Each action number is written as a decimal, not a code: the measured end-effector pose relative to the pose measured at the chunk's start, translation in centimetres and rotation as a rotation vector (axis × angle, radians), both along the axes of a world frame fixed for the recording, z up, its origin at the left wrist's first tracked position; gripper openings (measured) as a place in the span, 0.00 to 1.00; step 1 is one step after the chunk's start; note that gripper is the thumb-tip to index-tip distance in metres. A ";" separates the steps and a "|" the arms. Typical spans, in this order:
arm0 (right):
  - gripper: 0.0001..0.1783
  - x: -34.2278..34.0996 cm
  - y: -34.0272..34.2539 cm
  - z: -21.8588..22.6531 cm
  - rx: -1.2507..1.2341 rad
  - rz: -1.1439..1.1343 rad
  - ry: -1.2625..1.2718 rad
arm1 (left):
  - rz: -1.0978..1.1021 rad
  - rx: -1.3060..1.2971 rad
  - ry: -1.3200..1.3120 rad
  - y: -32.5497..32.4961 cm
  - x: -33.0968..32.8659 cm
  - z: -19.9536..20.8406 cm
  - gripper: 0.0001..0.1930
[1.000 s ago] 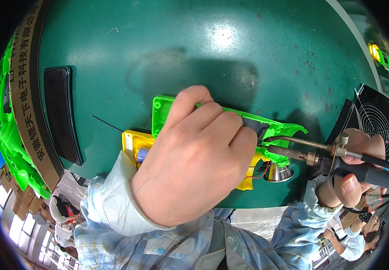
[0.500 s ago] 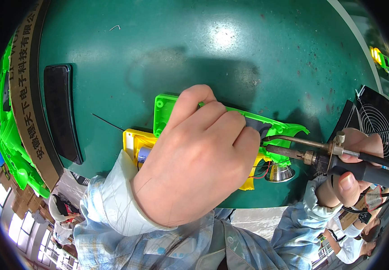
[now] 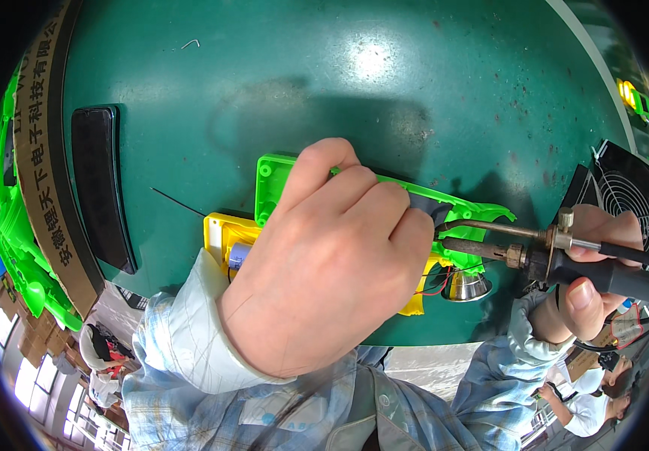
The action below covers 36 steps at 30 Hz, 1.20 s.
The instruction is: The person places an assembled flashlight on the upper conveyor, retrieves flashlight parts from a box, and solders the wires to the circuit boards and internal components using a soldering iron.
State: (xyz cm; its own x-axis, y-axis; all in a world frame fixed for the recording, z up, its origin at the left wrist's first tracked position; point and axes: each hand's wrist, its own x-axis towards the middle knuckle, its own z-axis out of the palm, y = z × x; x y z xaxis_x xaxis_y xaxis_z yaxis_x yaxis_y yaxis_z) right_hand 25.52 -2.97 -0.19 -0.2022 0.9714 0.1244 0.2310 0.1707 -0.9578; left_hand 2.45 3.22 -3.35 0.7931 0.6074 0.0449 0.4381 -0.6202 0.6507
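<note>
My left hand (image 3: 332,255) lies back-up across a green plastic housing half (image 3: 272,169), fingers curled down; the fingertips and whatever they grip are hidden. A yellow housing half (image 3: 215,228) with a blue cylindrical cell (image 3: 238,254) shows from under the wrist. My right hand (image 3: 599,278) is wrapped round the handle of a soldering iron (image 3: 523,261), which has a thin metal solder-feed tube fixed above it. Both tips point left, close beside my left fingers at the green housing. Below the iron sit a shiny metal reflector cup (image 3: 469,287) and thin red and black wires (image 3: 439,286).
A black phone (image 3: 101,188) lies at the left, alongside a cardboard box (image 3: 46,150) and a heap of green plastic parts (image 3: 28,255). A black fan with a wire guard (image 3: 625,192) stands at the right. A small bent wire (image 3: 191,43) lies far back. Other people are behind the table edge.
The soldering iron and my right hand have shifted very slightly. My left hand stays in place over the green housing.
</note>
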 end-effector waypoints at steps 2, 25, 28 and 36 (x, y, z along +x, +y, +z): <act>0.20 0.1 0.0 0.0 -0.011 0.020 -0.004 | 0.000 0.000 0.000 0.0 0.0 0.0 0.04; 0.18 -0.6 -0.8 -0.6 0.165 -0.207 0.063 | -0.008 -0.014 0.026 0.1 0.1 0.3 0.04; 0.19 -0.1 -0.8 -0.1 -0.011 -0.129 0.100 | -0.005 -0.016 0.027 0.1 0.0 0.3 0.04; 0.19 -0.3 -0.3 -0.7 0.081 -0.064 0.039 | -0.010 -0.025 0.002 0.2 0.0 0.0 0.04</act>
State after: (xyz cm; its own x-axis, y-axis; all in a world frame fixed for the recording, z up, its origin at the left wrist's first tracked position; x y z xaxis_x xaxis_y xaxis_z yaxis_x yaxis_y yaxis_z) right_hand 25.19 -3.26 -0.85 -0.1341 0.9685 0.2096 0.2071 0.2342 -0.9499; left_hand 2.48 3.38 -3.31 0.7989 0.6008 0.0282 0.4335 -0.6077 0.6654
